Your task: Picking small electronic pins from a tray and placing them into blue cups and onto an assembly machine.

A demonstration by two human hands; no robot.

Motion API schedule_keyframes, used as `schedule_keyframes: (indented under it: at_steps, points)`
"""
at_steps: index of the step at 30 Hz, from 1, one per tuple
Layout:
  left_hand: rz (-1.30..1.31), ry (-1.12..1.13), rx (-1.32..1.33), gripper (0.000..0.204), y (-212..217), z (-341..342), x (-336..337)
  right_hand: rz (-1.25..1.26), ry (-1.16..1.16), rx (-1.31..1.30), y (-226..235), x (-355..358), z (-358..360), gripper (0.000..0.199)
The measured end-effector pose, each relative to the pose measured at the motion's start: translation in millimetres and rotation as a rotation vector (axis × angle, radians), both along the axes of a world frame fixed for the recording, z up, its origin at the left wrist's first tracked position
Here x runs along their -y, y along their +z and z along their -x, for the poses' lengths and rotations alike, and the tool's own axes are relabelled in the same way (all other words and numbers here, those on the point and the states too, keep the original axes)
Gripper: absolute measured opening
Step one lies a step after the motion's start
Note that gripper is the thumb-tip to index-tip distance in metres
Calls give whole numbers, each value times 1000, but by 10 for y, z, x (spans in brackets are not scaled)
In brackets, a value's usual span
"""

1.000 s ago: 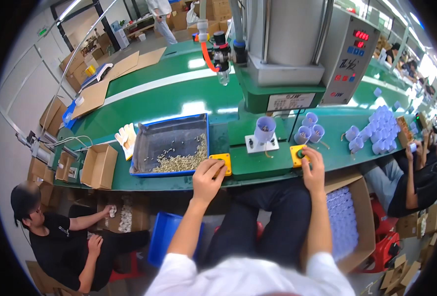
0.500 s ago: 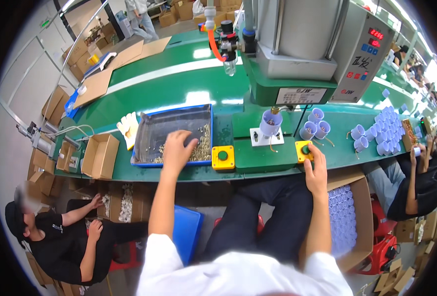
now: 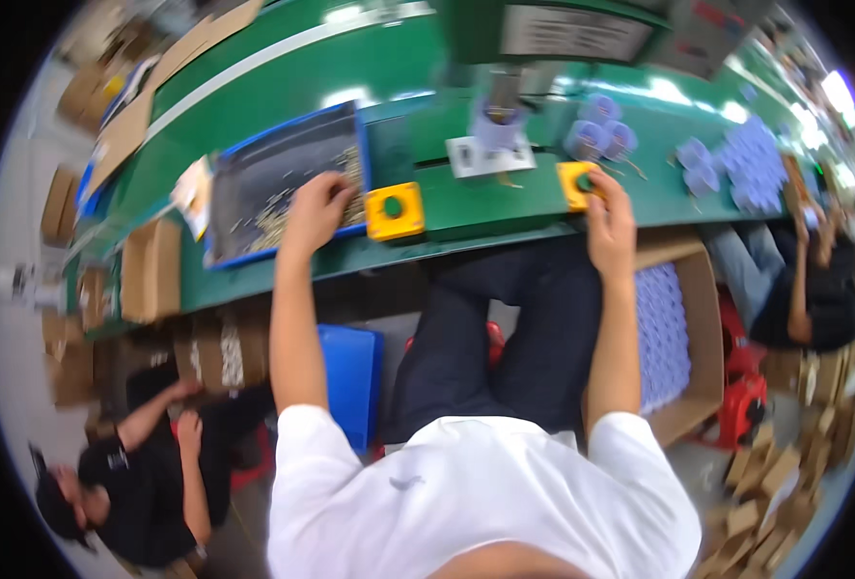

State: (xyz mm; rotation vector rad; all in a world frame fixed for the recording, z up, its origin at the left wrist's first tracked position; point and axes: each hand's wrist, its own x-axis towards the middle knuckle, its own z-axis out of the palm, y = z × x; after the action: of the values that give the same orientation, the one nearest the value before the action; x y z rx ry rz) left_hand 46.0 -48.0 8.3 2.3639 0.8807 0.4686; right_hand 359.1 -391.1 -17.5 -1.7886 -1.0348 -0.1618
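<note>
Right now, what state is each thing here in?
Blue tray: open, loose small parts inside.
Left hand: at the tray, fingers bent, grip unclear.
Right hand: at the right yellow button box.
Left yellow button box: untouched.
Cup on white plate: upright, blurred.
Right-side carton: open, holding lavender cups.

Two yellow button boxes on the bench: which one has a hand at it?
The right yellow box: the right hand is at its green button. The left yellow box, beside the blue-rimmed tray, has no hand on it.
</note>
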Motion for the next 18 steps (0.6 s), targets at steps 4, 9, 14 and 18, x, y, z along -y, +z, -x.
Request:
schedule_keyframes:
  at_steps: [4, 9, 14, 18]
  points:
    - [-62, 7, 89, 16, -123, 151, -19, -20, 54, 22, 19, -31, 12, 34]
    - [76, 10, 51, 17, -81, 14, 32, -7, 1, 44, 63, 68, 4, 34]
    - [36, -5, 69, 20, -74, 17, 43, 1, 21, 57, 66, 56, -13, 35]
    - [79, 31, 61, 19, -34, 57, 47, -13, 17, 57, 71, -5, 33, 34]
